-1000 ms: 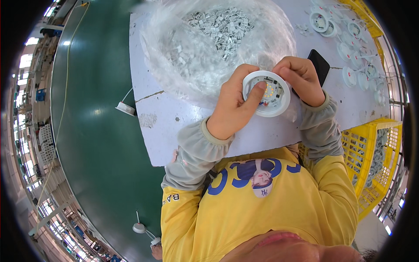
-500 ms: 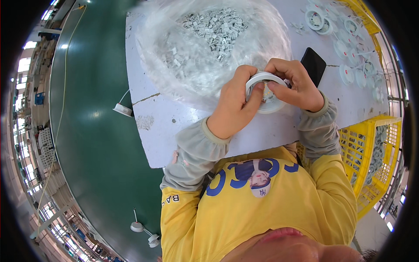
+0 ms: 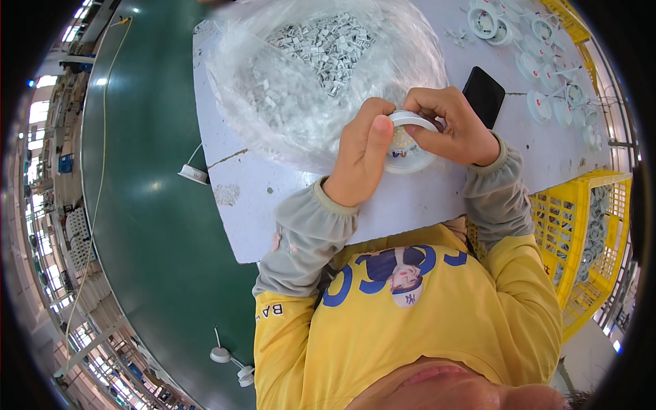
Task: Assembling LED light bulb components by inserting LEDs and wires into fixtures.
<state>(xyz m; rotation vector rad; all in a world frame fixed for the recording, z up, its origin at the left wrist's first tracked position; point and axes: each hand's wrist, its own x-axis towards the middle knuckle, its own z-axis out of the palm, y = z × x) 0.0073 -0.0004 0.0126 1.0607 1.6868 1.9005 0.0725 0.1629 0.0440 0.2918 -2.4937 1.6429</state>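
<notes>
Between my hands, above the table's near part, is a round white downlight point(image 3: 408, 161) with a raised rim and small yellowish LED dots inside. My left hand point(image 3: 360, 156) holds it at its left side; the thumb points up along the rim and the other fingers are largely hidden behind. Gripping the upper right of the rim is my right hand point(image 3: 454, 128), thumb inside the ring and fingers bent over its far edge. Just beyond them lies a large clear plastic bag point(image 3: 273, 130), filled with many small white-and-grey clips point(image 3: 328, 51).
A black phone point(image 3: 484, 96) lies right of the bag. More white downlights point(image 3: 540, 106) with leads crowd the table's right side. Yellow crates point(image 3: 557, 229) stand at my right. Left of the table point(image 3: 256, 215) runs a green surface point(image 3: 160, 225) bearing a few white lamps point(image 3: 193, 173).
My left thumb has come out of the ring and now points upward beside it. Both hands and the downlight have shifted slightly left, and more of the LED dots show.
</notes>
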